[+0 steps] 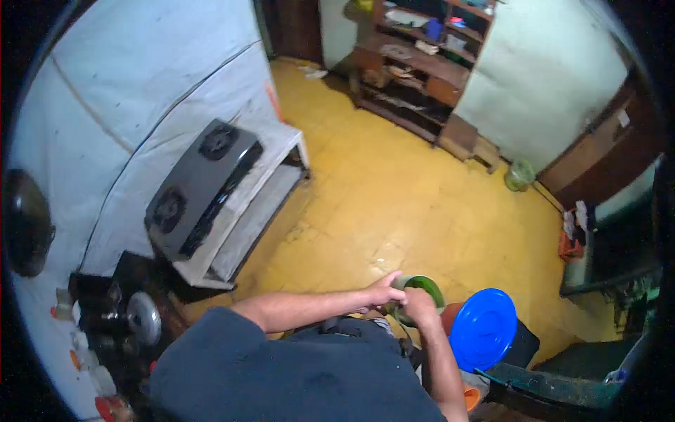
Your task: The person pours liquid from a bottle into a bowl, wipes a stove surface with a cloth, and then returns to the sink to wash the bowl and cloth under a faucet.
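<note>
A round green container [434, 284] with a pale outer wall is in front of my body, low in the head view. My left hand [384, 292] is closed on its left side, with the thumb near the rim. Over the container's mouth is my right hand [420, 307], its fingers curled down and closed; whatever they may hold is hidden. The container's contents cannot be made out. Just right of my right forearm is a blue round lid or basin [484, 329], tilted over a reddish-brown vessel [450, 316].
A two-burner stove [202, 184] stands on a low white table [292, 144] to the left. A wooden shelf unit [422, 67] holds various items at the back. A greenish bin [519, 174] stands by the wall. An orange cup [471, 398] is at lower right.
</note>
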A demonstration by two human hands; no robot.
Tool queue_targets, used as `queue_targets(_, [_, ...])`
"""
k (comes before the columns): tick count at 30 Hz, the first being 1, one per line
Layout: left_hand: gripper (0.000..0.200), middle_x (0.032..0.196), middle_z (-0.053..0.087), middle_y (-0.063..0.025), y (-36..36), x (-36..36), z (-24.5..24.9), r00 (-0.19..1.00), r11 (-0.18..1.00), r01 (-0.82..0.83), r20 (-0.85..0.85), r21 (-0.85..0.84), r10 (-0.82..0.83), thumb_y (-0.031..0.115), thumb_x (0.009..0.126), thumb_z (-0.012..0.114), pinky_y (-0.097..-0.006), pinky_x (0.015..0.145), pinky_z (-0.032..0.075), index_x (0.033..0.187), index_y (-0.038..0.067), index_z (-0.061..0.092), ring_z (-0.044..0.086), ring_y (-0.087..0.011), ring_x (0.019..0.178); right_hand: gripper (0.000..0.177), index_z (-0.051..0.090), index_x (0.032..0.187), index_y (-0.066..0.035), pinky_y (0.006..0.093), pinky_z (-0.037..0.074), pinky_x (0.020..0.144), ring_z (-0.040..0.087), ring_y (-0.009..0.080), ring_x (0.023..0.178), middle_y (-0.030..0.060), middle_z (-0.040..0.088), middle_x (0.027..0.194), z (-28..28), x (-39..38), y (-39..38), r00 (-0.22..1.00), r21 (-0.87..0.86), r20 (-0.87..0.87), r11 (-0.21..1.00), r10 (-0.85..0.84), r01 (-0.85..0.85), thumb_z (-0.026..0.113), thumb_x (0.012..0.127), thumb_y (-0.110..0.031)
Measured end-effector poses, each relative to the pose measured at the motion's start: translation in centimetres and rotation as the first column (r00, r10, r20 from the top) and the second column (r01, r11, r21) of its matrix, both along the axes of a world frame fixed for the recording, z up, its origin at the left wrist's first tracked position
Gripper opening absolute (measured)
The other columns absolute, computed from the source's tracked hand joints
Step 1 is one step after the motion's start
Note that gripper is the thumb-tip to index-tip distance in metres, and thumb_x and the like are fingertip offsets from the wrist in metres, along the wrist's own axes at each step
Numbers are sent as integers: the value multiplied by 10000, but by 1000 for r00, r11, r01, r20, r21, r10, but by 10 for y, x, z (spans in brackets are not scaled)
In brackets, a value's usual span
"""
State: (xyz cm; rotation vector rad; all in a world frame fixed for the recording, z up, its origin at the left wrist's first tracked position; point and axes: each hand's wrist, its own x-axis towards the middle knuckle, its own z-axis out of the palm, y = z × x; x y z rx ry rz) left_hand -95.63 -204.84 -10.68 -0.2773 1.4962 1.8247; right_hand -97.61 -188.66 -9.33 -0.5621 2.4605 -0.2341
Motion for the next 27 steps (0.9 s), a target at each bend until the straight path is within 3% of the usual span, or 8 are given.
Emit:
queue_targets(4, [792,1120,519,-62,35,-62,-4,998,999,-38,57,33,36,167,703,662,-325,579,477,1405,169,297,526,-164,867,234,602,952,-10,480,515,744,647,378,845,231,652,878,-13,-64,29,999,-61,-48,998,-13,10,497,848,-191])
queue_targets(8, [747,1151,501,-42,80,-126,14,994,995,-2,105,102,-9,164,709,655,-391,675,522,1381,192,330,519,-181,959,247,594,977,-19,471,521,738,648,367,853,213,645,906,50,-124,79,991,-29,-125,999,-49,46,566,816,-205])
queue_targets(10, [741,1156,499,-46,104,-164,27,998,994,29,50,106,-35,164,712,655,-420,707,520,1379,191,332,515,-186,997,273,588,990,-19,481,524,722,646,384,832,212,630,899,62,-146,109,944,-85,-329,994,37,-69,597,799,-214])
queue_targets(13, [853,1160,511,-60,144,-210,28,998,991,59,-24,118,-57,155,727,665,-430,838,472,1452,185,216,520,-190,1026,256,589,983,-13,488,520,741,645,381,855,220,632,903,43,-193,146,984,-9,-166,998,-62,62,562,820,-208])
queue_targets(19, [968,1126,532,-87,239,-311,36,973,971,229,-17,70,-228,243,714,691,-389,659,513,1482,131,111,517,-194,1020,284,614,964,-8,480,516,756,642,377,884,220,647,934,71,-269,236,977,27,-133,985,-165,170,589,799,-238])
queue_targets(21, [946,1144,518,-56,277,-343,44,956,950,292,-18,114,-292,265,715,684,-370,635,512,1475,135,135,523,-175,990,261,627,951,-9,466,506,780,627,367,904,211,645,941,79,-290,273,882,-86,-269,922,-386,377,588,803,-220])
queue_targets(24, [823,1124,519,-33,336,-400,36,913,910,406,2,82,-407,269,728,660,-331,636,501,1431,160,246,511,-142,976,217,624,898,-11,454,494,768,607,374,859,181,635,898,61,-315,344,735,-315,-499,886,-459,339,638,766,-183])
queue_targets(27, [649,1112,538,-31,404,-455,46,807,799,580,19,160,-590,278,757,647,-337,706,496,1329,109,392,528,-144,970,180,630,896,-23,447,489,777,599,362,884,171,630,903,78,-328,396,619,-439,-447,761,-646,477,623,782,-162])
